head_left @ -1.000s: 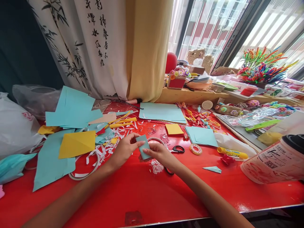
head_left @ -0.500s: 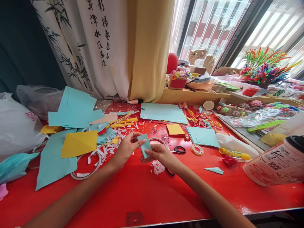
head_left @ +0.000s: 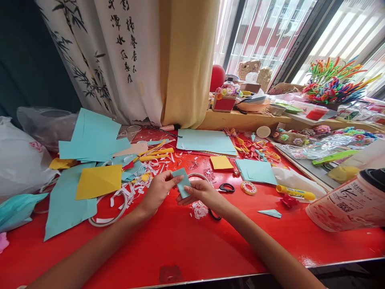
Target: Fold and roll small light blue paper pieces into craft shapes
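Both hands hold a small folded piece of light blue paper (head_left: 181, 183) over the red table. My left hand (head_left: 161, 188) pinches its upper left edge, thumb on top. My right hand (head_left: 202, 193) grips the lower right side, the thumb lying on the paper and the fingers beneath it. Just behind my right hand lie scissors (head_left: 226, 188) with black handles, partly hidden by it. A roll of tape (head_left: 197, 176) is also partly covered there. Close below sits a small heap of white and pink paper shreds (head_left: 199, 210).
Blue sheets (head_left: 70, 200), a yellow sheet (head_left: 99, 182) and paper scraps (head_left: 135, 190) spread to the left. Rightward are a yellow paper stack (head_left: 221, 162), blue squares (head_left: 255, 171), a yellow glue stick (head_left: 295, 192), a folded blue piece (head_left: 270, 213) and a large cup (head_left: 345, 200).
The view has shifted slightly. Both hands keep their hold on the folded blue paper, and little else differs.
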Available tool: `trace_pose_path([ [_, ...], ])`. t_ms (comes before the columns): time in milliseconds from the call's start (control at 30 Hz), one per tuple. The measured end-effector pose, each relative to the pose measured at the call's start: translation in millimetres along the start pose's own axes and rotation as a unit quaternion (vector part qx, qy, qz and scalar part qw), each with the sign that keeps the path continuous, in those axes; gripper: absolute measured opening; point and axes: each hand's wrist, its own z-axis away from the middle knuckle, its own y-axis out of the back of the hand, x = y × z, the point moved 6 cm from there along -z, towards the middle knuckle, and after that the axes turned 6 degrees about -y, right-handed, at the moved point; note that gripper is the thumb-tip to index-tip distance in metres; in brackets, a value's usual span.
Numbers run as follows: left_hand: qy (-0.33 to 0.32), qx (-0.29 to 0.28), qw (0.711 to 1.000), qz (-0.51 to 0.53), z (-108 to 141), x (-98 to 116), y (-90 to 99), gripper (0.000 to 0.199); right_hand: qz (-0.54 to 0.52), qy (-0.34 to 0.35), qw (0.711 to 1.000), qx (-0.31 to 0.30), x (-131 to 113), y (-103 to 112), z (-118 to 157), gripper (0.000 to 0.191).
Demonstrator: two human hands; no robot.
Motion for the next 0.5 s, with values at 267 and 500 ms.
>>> trace_pose_path([
  [267,-0.009,0.01,0.999,-0.052,-2.1,1.0,4.9,0.037,0.026,-0.024,0.999,0.022,-12.2,7.8,6.9,0.04],
  [500,-0.023,0.034,0.995,-0.095,-0.1,2.4,8.2,0.037,0.071,-0.039,0.996,0.026,-12.2,10.7,7.4,0.035],
])
